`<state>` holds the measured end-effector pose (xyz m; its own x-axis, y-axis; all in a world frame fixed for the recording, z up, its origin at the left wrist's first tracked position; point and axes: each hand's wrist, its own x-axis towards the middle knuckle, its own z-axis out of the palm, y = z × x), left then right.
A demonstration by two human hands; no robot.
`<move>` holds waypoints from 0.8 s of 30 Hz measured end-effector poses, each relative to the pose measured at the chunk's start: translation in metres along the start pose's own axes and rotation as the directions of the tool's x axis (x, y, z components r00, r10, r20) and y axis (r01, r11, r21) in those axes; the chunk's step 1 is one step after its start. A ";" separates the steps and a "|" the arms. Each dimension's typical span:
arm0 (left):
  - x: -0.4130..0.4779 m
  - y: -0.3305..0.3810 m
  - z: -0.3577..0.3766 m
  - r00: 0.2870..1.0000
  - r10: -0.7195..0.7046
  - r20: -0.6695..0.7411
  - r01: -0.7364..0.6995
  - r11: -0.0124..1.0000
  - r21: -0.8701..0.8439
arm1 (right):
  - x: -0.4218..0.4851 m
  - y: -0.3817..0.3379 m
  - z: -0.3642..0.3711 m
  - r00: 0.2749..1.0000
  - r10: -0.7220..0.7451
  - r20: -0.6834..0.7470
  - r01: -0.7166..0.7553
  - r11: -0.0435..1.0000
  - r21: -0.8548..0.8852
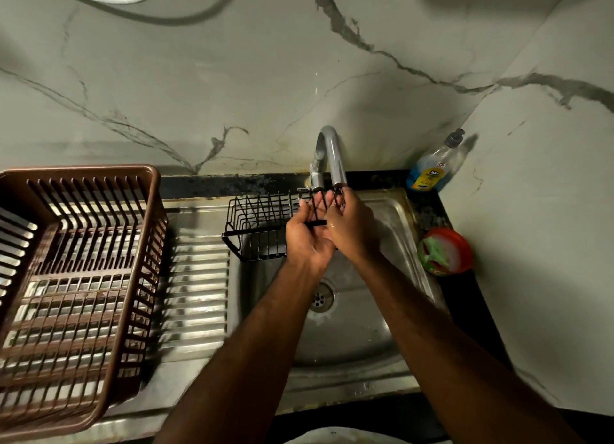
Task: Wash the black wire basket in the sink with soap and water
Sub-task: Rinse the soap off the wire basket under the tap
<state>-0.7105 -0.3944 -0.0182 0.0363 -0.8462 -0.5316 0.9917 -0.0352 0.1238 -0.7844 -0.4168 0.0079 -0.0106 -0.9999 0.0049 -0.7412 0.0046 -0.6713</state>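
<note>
Holding the black wire basket [262, 226] over the steel sink [392, 211], both hands meet just under the spout of the curved faucet [330, 154]. The left hand [307, 236] is palm-up with its fingers threaded among the basket's wires at the end nearest the faucet, grasping the frame; a black rod of the basket crosses its palm. The right hand [352, 226] closes on the same end from the other side, its fingertips pinching the wires right below the faucet's mouth. The rest of the basket juts out away from the faucet toward the ribbed drainboard [196, 277], tilted, with its lower corner hanging over the bowl's edge. Whether water is running cannot be made out.

Below the faucet, the sink's drain [321, 297] sits between the two forearms. To the far side of the drainboard from the faucet stands a brown plastic dish rack [79, 271]. On the dark counter beside the faucet, against the marble wall, stands a pump bottle of blue dish soap [432, 168]. Nearer the camera along that counter is a round red tub [447, 251] with a green scrub pad [435, 249] in it.
</note>
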 end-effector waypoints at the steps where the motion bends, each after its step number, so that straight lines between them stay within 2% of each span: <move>1: 0.002 -0.001 0.001 1.000 -0.004 -0.002 0.004 1.000 0.001 | -0.002 -0.003 0.002 0.999 -0.045 -0.001 0.045 0.999 0.005; 2: 0.004 -0.003 0.001 1.000 -0.015 0.009 0.014 1.000 0.015 | -0.004 -0.004 0.004 0.995 -0.097 -0.010 0.097 0.995 -0.001; 4: 0.006 -0.002 0.003 0.999 -0.029 0.028 0.027 0.997 0.071 | -0.007 -0.001 0.007 0.975 -0.219 0.021 0.220 0.962 -0.160; 6: 0.004 0.000 0.002 0.996 -0.057 0.069 0.046 0.989 0.141 | -0.010 0.003 0.008 0.922 -0.373 0.102 0.381 0.832 -0.404; 8: 0.002 0.001 0.000 0.991 -0.072 0.110 0.056 0.987 0.149 | -0.010 0.005 0.004 0.876 -0.439 0.198 0.478 0.737 -0.478; 9: 0.002 0.001 -0.002 0.993 -0.062 0.104 0.046 0.987 0.152 | -0.009 0.004 0.001 0.870 -0.437 0.228 0.492 0.734 -0.469; 11: 0.006 0.000 -0.003 0.999 -0.021 0.047 0.014 0.990 0.143 | 0.000 0.004 -0.005 0.872 -0.402 0.280 0.489 0.750 -0.446; 12: 0.009 -0.001 -0.005 0.998 -0.023 0.065 0.013 0.989 0.147 | 0.005 0.005 -0.008 0.878 -0.374 0.298 0.473 0.771 -0.426; 15: 0.007 -0.006 -0.004 0.996 -0.001 0.095 -0.020 0.974 0.227 | 0.022 0.001 -0.017 0.920 -0.190 0.343 0.307 0.893 -0.329; 19: 0.000 -0.012 0.000 0.993 -0.003 0.117 -0.027 0.967 0.253 | 0.035 -0.012 -0.011 0.986 -0.023 0.165 0.072 0.953 -0.295; 21: -0.001 -0.011 0.001 0.990 -0.009 0.144 -0.021 0.978 0.207 | 0.040 -0.013 -0.006 0.987 -0.049 0.156 0.099 0.938 -0.332; 24: 0.006 -0.009 -0.005 0.984 -0.019 0.177 -0.007 0.989 0.146 | 0.033 -0.008 -0.008 0.948 -0.161 0.274 0.259 0.890 -0.375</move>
<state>-0.7190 -0.3968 -0.0268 -0.0053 -0.9260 -0.3776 0.9628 -0.1068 0.2483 -0.7838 -0.4502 0.0194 0.2929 -0.9518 -0.0908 -0.9143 -0.2511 -0.3179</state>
